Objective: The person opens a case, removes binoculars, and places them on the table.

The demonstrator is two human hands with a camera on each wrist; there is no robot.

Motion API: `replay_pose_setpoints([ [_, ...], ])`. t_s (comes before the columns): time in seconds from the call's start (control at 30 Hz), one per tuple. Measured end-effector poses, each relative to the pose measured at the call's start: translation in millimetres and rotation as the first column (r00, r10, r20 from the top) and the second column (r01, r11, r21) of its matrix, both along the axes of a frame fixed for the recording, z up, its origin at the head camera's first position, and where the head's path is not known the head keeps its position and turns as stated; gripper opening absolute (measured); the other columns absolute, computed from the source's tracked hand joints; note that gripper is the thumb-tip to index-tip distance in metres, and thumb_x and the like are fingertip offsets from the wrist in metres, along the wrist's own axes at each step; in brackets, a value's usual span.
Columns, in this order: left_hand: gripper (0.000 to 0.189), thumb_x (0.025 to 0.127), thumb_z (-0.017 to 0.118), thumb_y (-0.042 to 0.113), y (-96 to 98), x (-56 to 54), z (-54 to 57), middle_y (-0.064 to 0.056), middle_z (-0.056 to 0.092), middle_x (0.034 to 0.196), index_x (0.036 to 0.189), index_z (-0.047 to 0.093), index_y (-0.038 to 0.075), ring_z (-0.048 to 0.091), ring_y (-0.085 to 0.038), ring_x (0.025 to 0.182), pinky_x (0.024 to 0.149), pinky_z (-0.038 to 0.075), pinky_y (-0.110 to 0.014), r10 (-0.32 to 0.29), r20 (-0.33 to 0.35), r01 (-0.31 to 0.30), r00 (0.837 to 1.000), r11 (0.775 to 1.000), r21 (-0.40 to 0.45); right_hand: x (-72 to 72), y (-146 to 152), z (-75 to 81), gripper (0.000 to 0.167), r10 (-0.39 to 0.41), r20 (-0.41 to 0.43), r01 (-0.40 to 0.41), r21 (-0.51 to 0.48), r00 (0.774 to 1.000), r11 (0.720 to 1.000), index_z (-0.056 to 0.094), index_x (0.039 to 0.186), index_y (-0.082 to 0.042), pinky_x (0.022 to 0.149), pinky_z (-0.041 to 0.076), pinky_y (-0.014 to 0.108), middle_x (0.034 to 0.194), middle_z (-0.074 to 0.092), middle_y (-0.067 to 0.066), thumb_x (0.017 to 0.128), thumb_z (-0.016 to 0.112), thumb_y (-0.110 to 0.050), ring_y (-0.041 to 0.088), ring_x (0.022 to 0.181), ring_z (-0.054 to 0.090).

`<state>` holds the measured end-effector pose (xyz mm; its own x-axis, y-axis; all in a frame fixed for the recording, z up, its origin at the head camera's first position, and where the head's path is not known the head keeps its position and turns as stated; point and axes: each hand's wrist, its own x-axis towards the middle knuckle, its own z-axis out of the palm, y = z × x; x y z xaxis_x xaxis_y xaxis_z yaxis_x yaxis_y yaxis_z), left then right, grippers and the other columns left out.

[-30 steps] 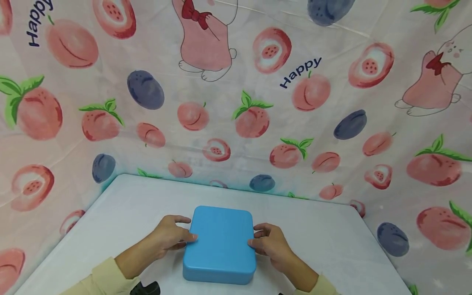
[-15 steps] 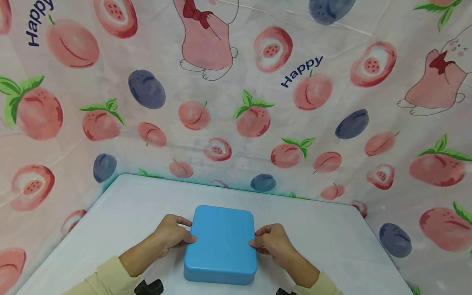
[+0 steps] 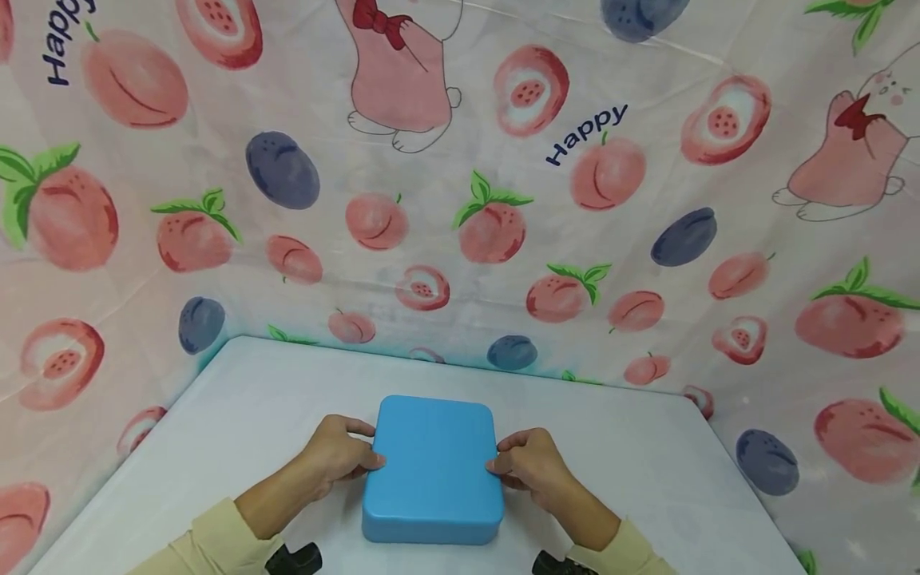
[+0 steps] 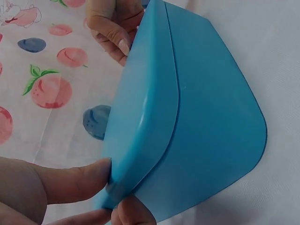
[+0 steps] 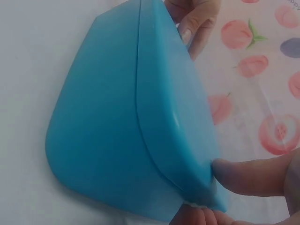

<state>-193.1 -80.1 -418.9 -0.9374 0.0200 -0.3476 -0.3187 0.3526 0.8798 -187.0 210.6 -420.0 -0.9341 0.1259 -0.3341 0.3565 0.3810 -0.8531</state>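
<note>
A blue rectangular box (image 4: 220,108) with rounded corners stands on the white table, its blue lid (image 3: 433,459) in place. A thin seam between lid and box runs along the sides in both wrist views. My left hand (image 3: 338,451) pinches the lid's left edge, thumb on top and fingers at the rim below. On the opposite edge, my right hand (image 3: 535,463) pinches the lid the same way, its thumb (image 5: 248,177) on top. Whatever the box contains is hidden.
The white table (image 3: 611,447) extends around the box. Behind and beside it hangs a cloth (image 3: 431,184) printed with peaches, blue fruit and rabbits. A dark strap or device (image 3: 293,559) sits at the left wrist, and another dark device (image 3: 561,564) at the right.
My right fingers have drawn in closer to the lid's edge. The box has shifted slightly to the right and away in the head view. My left hand keeps nearly the same place.
</note>
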Motion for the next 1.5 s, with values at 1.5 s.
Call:
replay_pose_setpoints([
  [1.5, 0.054, 0.085, 0.079, -0.001, 3.1, -4.1, -11.2, -0.020, 0.068, 0.105, 0.136, 0.062, -0.005, 0.061, -0.020, 0.078, 0.067, 0.055, -0.030, 0.055, 0.040, -0.061, 0.998, 0.987, 0.149, 2.2, 5.7, -9.2, 0.029, 0.081, -0.013, -0.081, 0.007, 0.997, 0.997, 0.055, 0.106, 0.006, 0.060, 0.058, 0.035, 0.089, 0.059, 0.013, 0.087, 0.077, 0.001, 0.021, 0.072, 0.062],
])
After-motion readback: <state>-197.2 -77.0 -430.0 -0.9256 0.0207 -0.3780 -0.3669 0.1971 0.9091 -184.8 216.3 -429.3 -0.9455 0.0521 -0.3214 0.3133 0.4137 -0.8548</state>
